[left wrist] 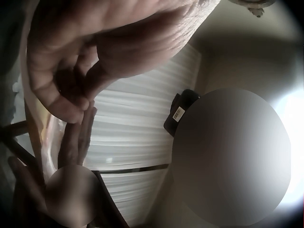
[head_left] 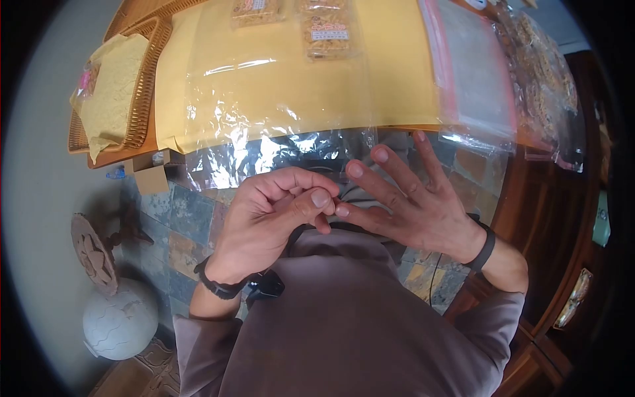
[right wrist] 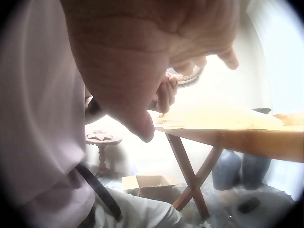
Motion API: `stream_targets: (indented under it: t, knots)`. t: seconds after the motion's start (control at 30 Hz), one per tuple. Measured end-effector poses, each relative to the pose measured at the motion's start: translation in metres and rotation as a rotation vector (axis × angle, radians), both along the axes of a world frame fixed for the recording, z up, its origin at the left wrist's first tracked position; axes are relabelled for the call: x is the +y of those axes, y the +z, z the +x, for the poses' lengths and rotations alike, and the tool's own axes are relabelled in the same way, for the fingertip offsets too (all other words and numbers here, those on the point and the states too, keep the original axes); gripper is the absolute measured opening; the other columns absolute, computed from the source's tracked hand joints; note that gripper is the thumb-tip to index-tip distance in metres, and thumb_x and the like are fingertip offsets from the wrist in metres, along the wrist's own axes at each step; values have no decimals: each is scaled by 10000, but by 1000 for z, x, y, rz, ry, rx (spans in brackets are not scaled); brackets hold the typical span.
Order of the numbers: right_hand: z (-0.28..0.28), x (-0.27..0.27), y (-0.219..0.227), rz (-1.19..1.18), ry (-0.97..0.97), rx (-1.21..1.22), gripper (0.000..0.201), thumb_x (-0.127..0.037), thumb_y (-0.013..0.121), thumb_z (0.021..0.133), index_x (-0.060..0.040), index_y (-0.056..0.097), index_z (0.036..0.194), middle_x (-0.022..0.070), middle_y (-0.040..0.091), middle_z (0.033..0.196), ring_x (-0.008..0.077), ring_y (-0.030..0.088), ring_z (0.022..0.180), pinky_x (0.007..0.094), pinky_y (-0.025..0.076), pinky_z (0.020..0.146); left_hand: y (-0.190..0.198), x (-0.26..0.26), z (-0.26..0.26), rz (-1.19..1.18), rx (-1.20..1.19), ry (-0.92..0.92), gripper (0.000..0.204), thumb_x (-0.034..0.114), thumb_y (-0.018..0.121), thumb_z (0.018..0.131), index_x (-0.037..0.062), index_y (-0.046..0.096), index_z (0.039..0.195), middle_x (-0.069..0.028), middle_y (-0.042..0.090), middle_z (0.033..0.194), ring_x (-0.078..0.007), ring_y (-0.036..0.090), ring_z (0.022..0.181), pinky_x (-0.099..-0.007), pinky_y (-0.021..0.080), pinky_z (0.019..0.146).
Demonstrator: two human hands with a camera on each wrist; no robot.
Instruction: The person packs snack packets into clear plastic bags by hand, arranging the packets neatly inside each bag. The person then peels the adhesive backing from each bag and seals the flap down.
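Both hands hover in front of my chest, just below the table's near edge. My left hand point(head_left: 316, 202) has its fingers curled in and its thumb laid against the forefinger; I see nothing held in it. My right hand point(head_left: 387, 188) is spread with straight fingers, and its thumb tip touches the left hand's fingertips. The left wrist view shows the curled left hand point(left wrist: 71, 90) from close up. In the right wrist view the right hand point(right wrist: 142, 61) fills the top. A crinkled clear plastic bag point(head_left: 264, 149) hangs over the table edge just beyond the hands.
Yellow paper point(head_left: 297, 73) covers the wooden table point(right wrist: 247, 140), with snack packets point(head_left: 327, 33) at the far side. A zip bag point(head_left: 473, 73) and bagged snacks point(head_left: 542, 86) lie on the right, a wicker tray point(head_left: 142, 79) on the left. Below are a cardboard box point(head_left: 149, 175), a carved stool point(head_left: 96, 248) and a white sphere point(head_left: 119, 321).
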State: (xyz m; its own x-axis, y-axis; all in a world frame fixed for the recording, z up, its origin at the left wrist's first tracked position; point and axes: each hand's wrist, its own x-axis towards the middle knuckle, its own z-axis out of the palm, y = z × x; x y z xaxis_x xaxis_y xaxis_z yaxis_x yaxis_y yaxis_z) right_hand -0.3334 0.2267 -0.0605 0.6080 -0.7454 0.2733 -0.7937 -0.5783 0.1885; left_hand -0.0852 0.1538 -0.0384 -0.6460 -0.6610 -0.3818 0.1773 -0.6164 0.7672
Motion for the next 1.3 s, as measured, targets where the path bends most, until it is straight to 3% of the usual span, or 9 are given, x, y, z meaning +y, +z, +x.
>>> stream_targets:
  t: [0.1,0.3,0.6,0.83,0.93,1.0,1.03,1.1,1.3]
  knots:
    - [0,0,0,12,4,-46,687,-457,614,947,-378,352,1577,-15,327,1666,226,339,1525,666,267,1233,1,1,-2,7,-7,21,195,73,679,1003,-64,692,1140,-94,731,1008,-137,699,851,-262,583,742]
    - [-1,-3,9,26,39,-16,661,-390,611,936,-382,388,1558,-22,316,1674,181,335,1527,650,248,1249,9,-1,-6,-119,-208,-62,178,-61,725,911,-40,701,1086,-89,723,1012,-130,693,840,-244,574,684]
    - [-5,-6,9,12,60,-21,701,-322,617,902,-413,386,1557,-21,323,1673,174,341,1527,632,233,1263,15,-3,-6,-346,-418,-239,177,-111,720,897,-55,688,1062,-67,709,1005,-107,667,948,-243,549,838]
    - [-2,-2,5,54,11,-108,669,-373,638,906,-399,423,1540,-8,364,1653,235,347,1526,627,219,1264,-13,9,-5,90,126,17,152,-16,661,969,-63,691,1110,-140,715,1021,-195,696,952,-309,573,855]
    - [-2,1,16,78,26,-109,588,-321,676,908,-266,541,1477,59,493,1559,264,468,1443,579,377,1195,-18,13,-4,145,173,56,167,-1,656,975,-60,692,1128,-169,720,1040,-208,702,953,-322,580,837]
    - [1,8,21,234,-7,-465,460,-165,752,877,-98,667,1324,131,646,1343,282,636,1218,466,558,988,-22,14,-5,160,188,46,176,-5,658,973,-57,691,1137,-182,723,1054,-206,704,957,-321,581,828]
    - [4,9,23,235,-13,-459,460,-165,752,877,-98,667,1324,131,646,1343,282,636,1218,466,558,988,-24,15,-7,138,196,44,181,11,671,978,-44,693,1150,-146,737,1042,-175,705,945,-296,576,813]
    - [14,9,24,433,-62,-957,359,3,778,805,15,723,1160,145,720,1055,273,702,909,377,576,735,-26,17,-11,119,208,31,188,27,683,984,-30,695,1163,-110,750,1030,-143,706,933,-271,571,799]
    - [20,9,15,526,-104,-1155,317,65,742,804,27,732,1119,118,703,813,275,677,692,372,517,613,-22,23,-20,-70,67,75,158,27,683,988,-15,686,1140,-97,756,1026,-107,699,919,-227,534,753]
